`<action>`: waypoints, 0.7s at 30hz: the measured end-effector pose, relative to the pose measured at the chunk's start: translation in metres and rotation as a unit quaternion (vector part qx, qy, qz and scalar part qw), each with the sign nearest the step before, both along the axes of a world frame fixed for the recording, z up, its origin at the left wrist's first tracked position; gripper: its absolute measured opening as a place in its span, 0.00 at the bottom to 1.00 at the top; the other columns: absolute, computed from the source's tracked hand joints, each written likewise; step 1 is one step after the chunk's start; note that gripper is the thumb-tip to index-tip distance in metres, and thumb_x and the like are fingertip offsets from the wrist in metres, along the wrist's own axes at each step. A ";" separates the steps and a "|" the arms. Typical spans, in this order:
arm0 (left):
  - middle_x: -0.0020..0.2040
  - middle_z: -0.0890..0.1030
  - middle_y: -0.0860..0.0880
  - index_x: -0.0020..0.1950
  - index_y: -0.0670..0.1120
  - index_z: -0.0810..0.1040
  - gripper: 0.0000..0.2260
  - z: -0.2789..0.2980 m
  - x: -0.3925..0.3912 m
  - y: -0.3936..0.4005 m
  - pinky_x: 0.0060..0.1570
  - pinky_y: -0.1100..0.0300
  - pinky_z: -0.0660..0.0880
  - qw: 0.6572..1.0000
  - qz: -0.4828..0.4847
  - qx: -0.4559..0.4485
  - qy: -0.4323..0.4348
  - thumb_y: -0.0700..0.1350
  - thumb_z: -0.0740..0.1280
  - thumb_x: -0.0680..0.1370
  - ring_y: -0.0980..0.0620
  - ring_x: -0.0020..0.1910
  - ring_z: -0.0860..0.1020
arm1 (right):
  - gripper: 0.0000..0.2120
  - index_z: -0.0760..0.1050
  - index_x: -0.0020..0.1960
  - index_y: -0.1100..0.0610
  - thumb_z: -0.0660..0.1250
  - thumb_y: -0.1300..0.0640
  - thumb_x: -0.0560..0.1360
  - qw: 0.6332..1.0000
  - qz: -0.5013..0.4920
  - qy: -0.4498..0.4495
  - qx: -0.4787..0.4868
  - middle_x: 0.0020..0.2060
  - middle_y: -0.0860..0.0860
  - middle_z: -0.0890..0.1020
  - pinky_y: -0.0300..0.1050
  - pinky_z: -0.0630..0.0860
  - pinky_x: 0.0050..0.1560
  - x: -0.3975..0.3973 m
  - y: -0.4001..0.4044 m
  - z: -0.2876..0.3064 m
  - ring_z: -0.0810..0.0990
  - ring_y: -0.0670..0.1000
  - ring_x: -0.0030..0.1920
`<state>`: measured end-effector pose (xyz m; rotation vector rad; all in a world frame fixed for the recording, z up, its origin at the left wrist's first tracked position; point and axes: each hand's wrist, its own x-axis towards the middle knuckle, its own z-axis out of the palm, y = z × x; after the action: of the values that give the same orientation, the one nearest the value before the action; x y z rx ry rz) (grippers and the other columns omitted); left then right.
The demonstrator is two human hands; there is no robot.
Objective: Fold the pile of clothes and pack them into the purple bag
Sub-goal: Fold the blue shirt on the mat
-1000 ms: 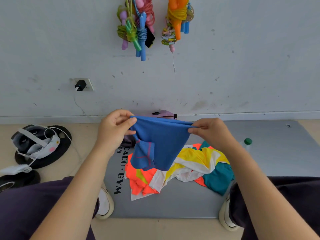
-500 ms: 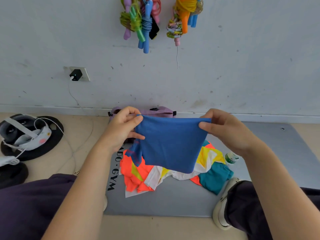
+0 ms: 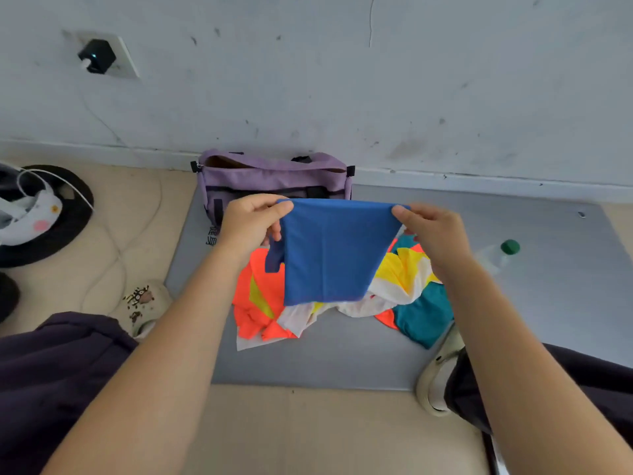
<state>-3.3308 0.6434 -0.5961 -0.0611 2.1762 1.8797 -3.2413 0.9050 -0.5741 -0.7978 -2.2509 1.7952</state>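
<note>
Holding blue garment (image 3: 329,252) taut in the air above the pile (image 3: 404,289): left hand (image 3: 251,224) and right hand (image 3: 430,231) each pinch a top corner. Keep edges aligned, then lower flat into purple bag (image 3: 274,176) behind.

Plain blue garment (image 3: 329,252), purple bag (image 3: 274,178), pile of clothes (image 3: 404,286) patched orange, yellow, white, teal, grey mat (image 3: 548,286)
</note>
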 end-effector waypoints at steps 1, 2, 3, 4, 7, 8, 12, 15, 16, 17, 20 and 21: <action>0.28 0.81 0.51 0.43 0.53 0.84 0.04 -0.007 0.001 0.002 0.24 0.66 0.70 1.000 -0.002 0.013 -0.002 0.44 0.72 0.75 0.55 0.27 0.79 | 0.03 0.83 0.43 0.53 0.72 0.55 0.74 1.000 -0.004 0.002 -0.011 0.28 0.49 0.80 0.35 0.74 0.31 -0.001 -0.001 -0.009 0.76 0.43 0.28; 0.32 0.83 0.49 0.44 0.52 0.83 0.03 -0.017 0.004 0.003 0.25 0.66 0.73 0.999 -0.003 0.032 -0.010 0.44 0.71 0.76 0.53 0.31 0.83 | 0.03 0.83 0.43 0.54 0.71 0.56 0.75 0.999 -0.005 0.003 -0.034 0.28 0.51 0.81 0.38 0.76 0.33 -0.001 -0.003 -0.020 0.78 0.46 0.29; 0.36 0.85 0.48 0.45 0.50 0.82 0.01 -0.029 0.007 0.004 0.27 0.65 0.75 0.998 -0.001 0.053 -0.024 0.45 0.71 0.76 0.50 0.37 0.85 | 0.04 0.82 0.43 0.54 0.71 0.56 0.75 0.998 -0.007 0.002 -0.064 0.30 0.53 0.83 0.40 0.78 0.35 0.002 -0.005 -0.032 0.81 0.49 0.31; 0.40 0.86 0.47 0.45 0.51 0.83 0.02 -0.041 0.013 0.004 0.28 0.64 0.76 0.997 0.007 0.070 -0.042 0.47 0.72 0.75 0.49 0.41 0.86 | 0.05 0.82 0.43 0.55 0.71 0.55 0.75 0.996 -0.015 -0.003 -0.092 0.33 0.55 0.85 0.42 0.80 0.36 0.005 -0.008 -0.046 0.84 0.51 0.34; 0.43 0.86 0.49 0.39 0.53 0.85 0.04 -0.096 0.037 0.003 0.30 0.61 0.76 0.989 0.082 0.054 -0.113 0.51 0.74 0.71 0.49 0.43 0.85 | 0.16 0.83 0.43 0.58 0.74 0.45 0.70 0.984 -0.078 -0.056 -0.148 0.36 0.59 0.85 0.45 0.83 0.38 0.024 -0.021 -0.098 0.86 0.56 0.37; 0.43 0.86 0.47 0.38 0.52 0.84 0.04 -0.118 0.048 0.003 0.32 0.59 0.77 0.984 0.110 0.030 -0.140 0.50 0.75 0.72 0.48 0.42 0.85 | 0.17 0.82 0.43 0.60 0.74 0.44 0.69 0.979 -0.093 -0.083 -0.160 0.37 0.60 0.85 0.45 0.83 0.37 0.032 -0.027 -0.120 0.86 0.56 0.37; 0.45 0.82 0.41 0.47 0.43 0.80 0.03 -0.198 0.094 0.001 0.40 0.53 0.80 0.952 0.146 -0.018 -0.269 0.36 0.70 0.76 0.52 0.32 0.83 | 0.03 0.78 0.42 0.59 0.70 0.63 0.75 0.961 -0.093 -0.188 -0.180 0.42 0.61 0.82 0.41 0.80 0.34 0.069 -0.051 -0.206 0.84 0.53 0.31; 0.46 0.79 0.42 0.55 0.40 0.71 0.10 -0.230 0.113 -0.004 0.29 0.63 0.78 0.935 0.140 -0.040 -0.323 0.32 0.68 0.77 0.58 0.25 0.81 | 0.11 0.68 0.53 0.60 0.66 0.70 0.76 0.939 -0.116 -0.240 -0.217 0.42 0.63 0.80 0.43 0.79 0.33 0.089 -0.059 -0.245 0.82 0.48 0.26; 0.47 0.79 0.42 0.54 0.41 0.70 0.10 -0.236 0.116 -0.006 0.27 0.64 0.77 0.931 0.136 -0.047 -0.336 0.31 0.67 0.77 0.58 0.24 0.80 | 0.14 0.65 0.55 0.59 0.66 0.70 0.76 0.932 -0.118 -0.250 -0.233 0.41 0.62 0.80 0.43 0.79 0.33 0.094 -0.059 -0.254 0.81 0.47 0.25; 0.47 0.79 0.41 0.51 0.42 0.70 0.08 -0.241 0.117 -0.009 0.26 0.65 0.77 0.926 0.124 -0.062 -0.351 0.32 0.67 0.77 0.58 0.23 0.80 | 0.14 0.65 0.55 0.59 0.66 0.70 0.76 0.928 -0.112 -0.262 -0.242 0.40 0.61 0.80 0.42 0.79 0.32 0.097 -0.058 -0.259 0.81 0.47 0.25; 0.50 0.80 0.37 0.45 0.43 0.72 0.07 -0.253 0.117 -0.021 0.27 0.64 0.77 0.908 0.038 -0.114 -0.402 0.33 0.67 0.78 0.58 0.23 0.80 | 0.08 0.70 0.48 0.58 0.67 0.68 0.76 0.911 -0.038 -0.346 -0.222 0.35 0.56 0.81 0.42 0.77 0.32 0.106 -0.052 -0.271 0.81 0.45 0.24; 0.51 0.81 0.36 0.46 0.42 0.74 0.04 -0.255 0.117 -0.026 0.28 0.63 0.77 0.894 -0.013 -0.142 -0.426 0.34 0.67 0.78 0.58 0.24 0.80 | 0.09 0.70 0.44 0.56 0.68 0.67 0.76 0.899 -0.004 -0.388 -0.203 0.32 0.54 0.80 0.41 0.75 0.31 0.110 -0.049 -0.274 0.81 0.45 0.23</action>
<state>-3.2140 0.6176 -0.8515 -0.7532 1.7521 1.1442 -3.1317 0.8556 -0.8477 -1.8840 -2.2391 2.2575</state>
